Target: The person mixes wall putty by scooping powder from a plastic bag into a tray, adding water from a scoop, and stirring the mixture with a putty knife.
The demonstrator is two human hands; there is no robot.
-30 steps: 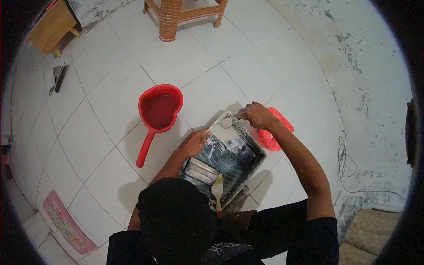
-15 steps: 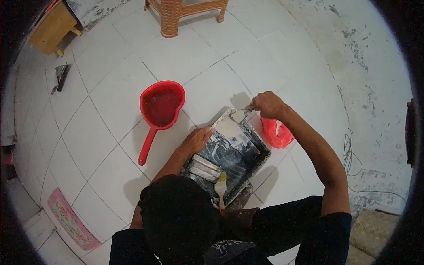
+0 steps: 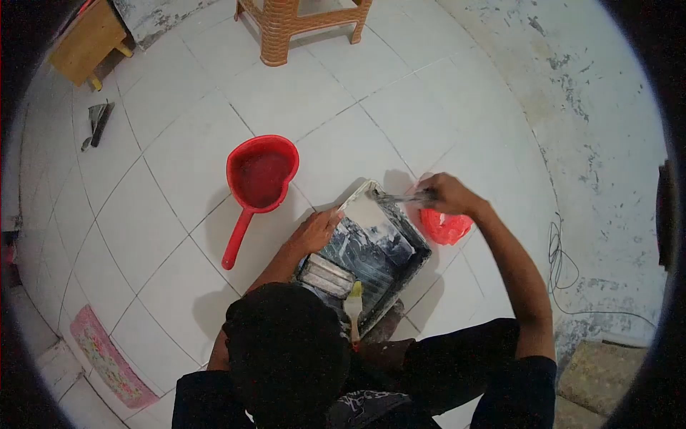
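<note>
A dark paint tray (image 3: 386, 279) smeared with white paste lies tilted on the floor in front of me. My left hand (image 3: 318, 230) is closed on the tray's left edge. A thin scraper (image 3: 404, 198), blurred at the handle, is gripped in my right hand (image 3: 449, 194), its blade over the tray's top corner beside the white paste (image 3: 366, 210). Inside the tray's lower part are a pale ribbed block (image 3: 327, 276) and a paintbrush (image 3: 354, 306) with yellowish bristles. Beneath my right hand sits a red plastic bag (image 3: 446, 227).
A red heart-shaped dipper (image 3: 262, 174) holding liquid stands left of the tray. Farther off are a brown woven-pattern stool (image 3: 275, 32), a small wooden table (image 3: 89, 44) and a dark tool (image 3: 100, 123). A pink floral mat (image 3: 111, 357) lies lower left; a wire (image 3: 561, 268) runs along the right wall.
My right hand has moved a little down and right, and the scraper's blade now shows edge-on rather than flat. My left hand stays at the tray's edge.
</note>
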